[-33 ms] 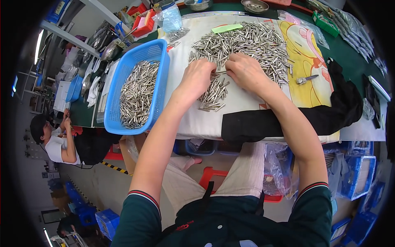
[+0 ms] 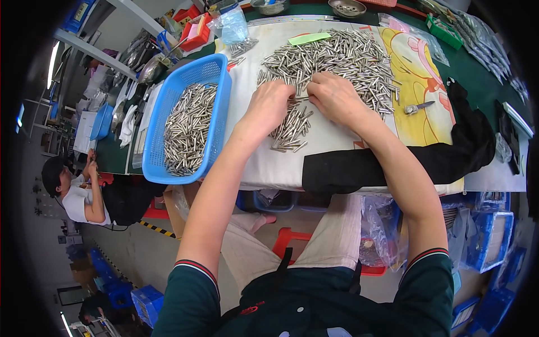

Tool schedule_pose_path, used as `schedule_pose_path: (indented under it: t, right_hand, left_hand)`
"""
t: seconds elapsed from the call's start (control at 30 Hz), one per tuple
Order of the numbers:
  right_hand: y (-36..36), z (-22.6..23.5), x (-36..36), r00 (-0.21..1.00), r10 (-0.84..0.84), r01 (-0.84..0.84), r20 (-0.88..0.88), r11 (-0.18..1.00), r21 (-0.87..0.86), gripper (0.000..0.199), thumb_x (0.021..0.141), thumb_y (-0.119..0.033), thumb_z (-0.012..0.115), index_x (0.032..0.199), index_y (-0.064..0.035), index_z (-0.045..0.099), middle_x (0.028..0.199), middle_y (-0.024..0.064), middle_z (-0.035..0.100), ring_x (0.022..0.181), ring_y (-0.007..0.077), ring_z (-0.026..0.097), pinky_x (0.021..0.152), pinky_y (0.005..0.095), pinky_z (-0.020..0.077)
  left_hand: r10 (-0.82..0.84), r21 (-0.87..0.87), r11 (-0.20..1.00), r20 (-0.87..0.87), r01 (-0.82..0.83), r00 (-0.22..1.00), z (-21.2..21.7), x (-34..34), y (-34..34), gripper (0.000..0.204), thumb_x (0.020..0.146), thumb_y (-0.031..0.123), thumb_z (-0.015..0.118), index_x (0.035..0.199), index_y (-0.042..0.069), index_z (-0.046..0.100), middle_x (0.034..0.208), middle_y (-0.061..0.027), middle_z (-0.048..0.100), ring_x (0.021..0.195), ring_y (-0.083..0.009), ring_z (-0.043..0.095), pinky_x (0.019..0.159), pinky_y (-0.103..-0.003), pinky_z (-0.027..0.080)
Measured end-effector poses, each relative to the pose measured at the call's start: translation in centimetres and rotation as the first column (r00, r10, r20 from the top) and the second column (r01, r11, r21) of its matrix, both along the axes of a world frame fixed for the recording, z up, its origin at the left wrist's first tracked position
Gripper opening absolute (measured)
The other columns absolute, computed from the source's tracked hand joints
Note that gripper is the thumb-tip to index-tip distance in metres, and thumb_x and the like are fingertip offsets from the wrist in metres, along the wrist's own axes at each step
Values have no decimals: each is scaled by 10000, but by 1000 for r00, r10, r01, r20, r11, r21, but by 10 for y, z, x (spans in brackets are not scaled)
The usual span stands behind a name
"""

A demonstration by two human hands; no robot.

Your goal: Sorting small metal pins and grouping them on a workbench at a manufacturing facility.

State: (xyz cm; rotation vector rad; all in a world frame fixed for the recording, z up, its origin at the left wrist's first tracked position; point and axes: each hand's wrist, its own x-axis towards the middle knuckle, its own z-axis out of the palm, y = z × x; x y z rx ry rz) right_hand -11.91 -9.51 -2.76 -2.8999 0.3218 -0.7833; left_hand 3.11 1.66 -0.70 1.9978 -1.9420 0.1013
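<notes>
Both hands meet over the white cloth, at the near left edge of a large heap of small metal pins (image 2: 353, 62). My left hand (image 2: 270, 104) is closed, thumb and fingers pinched together. Facing it, my right hand (image 2: 335, 96) is closed too, with its fingers curled in. A slim metal pin (image 2: 300, 99) spans the small gap between the fingertips; its ends are hidden by them. Just below the fingers lies a smaller pile of the same pins (image 2: 291, 132). To the left stands a blue perforated basket (image 2: 222, 106) holding many more pins.
A black sleeve-like cloth (image 2: 348, 170) lies along the near edge. Right of the heap is a small tool with a pointed metal tip (image 2: 418, 108). A green strip (image 2: 310, 39) rests on the heap. Metal bowls (image 2: 347, 8) stand behind. Another person (image 2: 84, 194) sits at the left.
</notes>
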Motion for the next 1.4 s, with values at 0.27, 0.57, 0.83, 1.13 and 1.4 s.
schedule_pose_path:
  t: [0.27,0.57,0.83,1.13,1.4]
  right_hand:
    - [-6,9,-7,1000,20,-19,-8,998,60,103,691,-112,590,748,-31,618,801,119,604,797,292,605,679,398,493]
    - [-9,27,-13,991,-90,113,-95,957,267,119,654,-120,578,697,-10,593,663,134,607,646,293,605,613,372,477]
    - [7,25,-8,953,251,-161,-170,893,420,125,665,-84,615,759,-5,637,700,113,626,681,258,619,660,348,488]
    - [17,21,-9,976,154,-128,-155,978,167,92,686,-110,597,741,-36,597,784,91,576,787,285,586,681,395,470]
    - [10,6,16,990,121,-132,66,974,186,148,718,-131,600,828,-36,623,838,104,572,835,288,578,711,388,478]
  left_hand:
    - [-182,14,983,29,182,983,4,-3,-11,200,718,7,591,914,24,625,801,-136,576,806,-327,578,716,-411,472]
    - [-262,-38,964,66,265,963,0,1,-19,193,715,53,638,907,55,645,834,-89,564,804,-283,584,705,-388,482]
    - [-228,-113,967,33,230,973,-3,8,-10,97,718,59,643,788,14,592,787,-110,536,776,-294,561,674,-388,467]
    - [-65,-20,998,-12,64,998,1,6,-5,102,727,62,638,794,-7,605,787,-153,586,779,-344,580,704,-418,465]
    - [5,-98,995,43,-1,999,-3,6,1,71,737,66,615,750,-3,619,793,-181,586,753,-360,592,691,-448,481]
